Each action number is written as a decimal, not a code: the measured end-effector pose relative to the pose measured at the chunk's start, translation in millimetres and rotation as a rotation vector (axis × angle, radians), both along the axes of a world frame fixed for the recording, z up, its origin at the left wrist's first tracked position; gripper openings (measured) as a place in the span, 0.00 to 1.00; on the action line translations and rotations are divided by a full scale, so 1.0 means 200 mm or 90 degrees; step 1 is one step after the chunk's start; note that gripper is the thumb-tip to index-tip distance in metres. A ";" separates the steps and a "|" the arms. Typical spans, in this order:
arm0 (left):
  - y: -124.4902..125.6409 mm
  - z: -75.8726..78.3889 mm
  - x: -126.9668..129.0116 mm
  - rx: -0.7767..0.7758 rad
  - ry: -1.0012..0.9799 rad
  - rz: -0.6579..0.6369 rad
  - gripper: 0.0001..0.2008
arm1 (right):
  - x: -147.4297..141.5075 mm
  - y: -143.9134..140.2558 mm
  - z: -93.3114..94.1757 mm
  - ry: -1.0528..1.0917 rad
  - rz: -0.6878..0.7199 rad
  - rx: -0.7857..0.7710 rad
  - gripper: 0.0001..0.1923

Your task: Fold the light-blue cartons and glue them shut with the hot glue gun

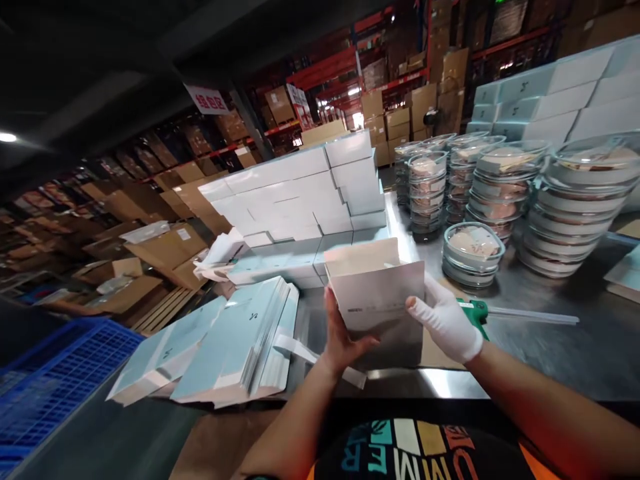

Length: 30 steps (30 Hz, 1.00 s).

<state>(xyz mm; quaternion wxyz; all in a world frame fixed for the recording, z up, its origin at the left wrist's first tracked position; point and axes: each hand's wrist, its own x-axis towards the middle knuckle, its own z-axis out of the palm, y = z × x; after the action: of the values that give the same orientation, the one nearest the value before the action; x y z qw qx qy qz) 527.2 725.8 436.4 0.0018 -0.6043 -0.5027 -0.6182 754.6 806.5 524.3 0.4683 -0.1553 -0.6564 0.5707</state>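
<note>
I hold a white cardboard box (376,288) upright over the steel table (550,347), its top flap open toward the back. My left hand (340,337), bare, grips the box's lower left side. My right hand (445,319), in a white glove, grips its right edge. Just left of the box lies a fanned stack of flat pale-blue box blanks (235,340). A green-handled tool (480,311) rests on the table behind my right hand.
Piled white boxes (310,193) stand behind the one I hold. Stacks of round clear-lidded containers (500,193) fill the right of the table, with a short stack (473,253) nearest. A blue crate (55,373) sits low left. Warehouse racks hold cartons behind.
</note>
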 end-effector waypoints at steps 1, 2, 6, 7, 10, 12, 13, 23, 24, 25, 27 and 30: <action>-0.01 0.03 -0.03 0.023 0.041 -0.009 0.60 | -0.02 0.00 0.00 0.009 0.006 -0.013 0.48; -0.02 0.06 -0.05 0.041 0.075 -0.009 0.53 | -0.04 0.01 0.00 0.015 0.009 -0.023 0.46; -0.04 0.16 -0.02 0.060 0.118 0.034 0.31 | -0.14 0.01 -0.03 0.000 -0.088 -0.064 0.34; -0.05 0.16 0.00 0.073 0.100 0.042 0.32 | -0.17 0.01 -0.04 -0.009 -0.128 -0.071 0.29; -0.08 0.15 0.05 0.088 0.009 0.043 0.39 | -0.23 0.03 -0.06 0.012 -0.208 -0.046 0.23; -0.10 0.14 0.05 0.053 0.018 0.040 0.38 | -0.24 0.05 -0.07 0.050 -0.191 -0.020 0.29; -0.11 0.14 0.04 0.037 0.044 0.040 0.35 | -0.23 0.07 -0.06 0.062 -0.169 -0.017 0.31; 0.04 0.32 0.06 0.045 -0.150 0.023 0.31 | 0.44 0.43 -0.39 -0.800 -0.278 0.116 0.30; 0.07 0.33 0.08 0.041 -0.154 0.019 0.32 | 0.49 0.44 -0.45 -0.851 -0.238 0.080 0.36; 0.10 0.35 0.09 0.036 -0.159 0.011 0.33 | 0.52 0.44 -0.51 -0.863 -0.213 0.049 0.43; 0.14 0.38 0.11 0.024 -0.176 -0.006 0.33 | 0.56 0.43 -0.60 -0.800 -0.213 0.006 0.51; 0.18 0.43 0.15 0.001 -0.220 -0.022 0.32 | 0.60 0.42 -0.62 -0.622 -0.238 -0.042 0.41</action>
<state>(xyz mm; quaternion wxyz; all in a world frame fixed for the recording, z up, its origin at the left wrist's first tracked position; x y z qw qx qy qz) 556.2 761.8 521.5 -0.0950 -0.4975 -0.4848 -0.7131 875.5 890.6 400.4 0.1961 -0.5328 -0.7410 0.3586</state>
